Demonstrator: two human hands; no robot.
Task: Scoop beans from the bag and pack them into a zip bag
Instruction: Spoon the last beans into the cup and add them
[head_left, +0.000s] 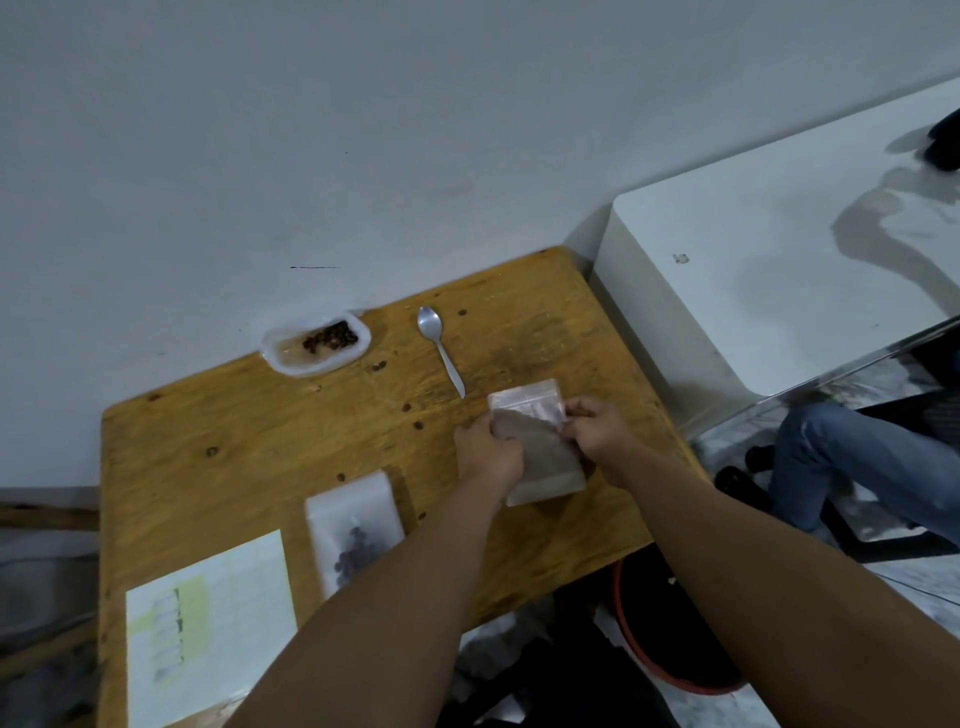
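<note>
1. A small clear plastic zip bag (550, 462) is held at the right part of the yellow-brown wooden counter (234, 441).
2. Its left edge is gripped by the left hand (488, 452) and its right edge by the right hand (597, 431), with the fingers of both clamped on the plastic.
3. A silver metal spoon (439, 348) is laid just beyond it.
4. Dark beans (332, 336) are seen in a clear open plastic bag (291, 364) at the far edge.

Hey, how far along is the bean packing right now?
Done: one filled zip bag lies on the table by the left forearm. In hand: the left hand and right hand both grip an empty zip bag, apparently opening it. Left: the spoon lies on the table and beans remain in the open bag, so scooping has not started.
</note>
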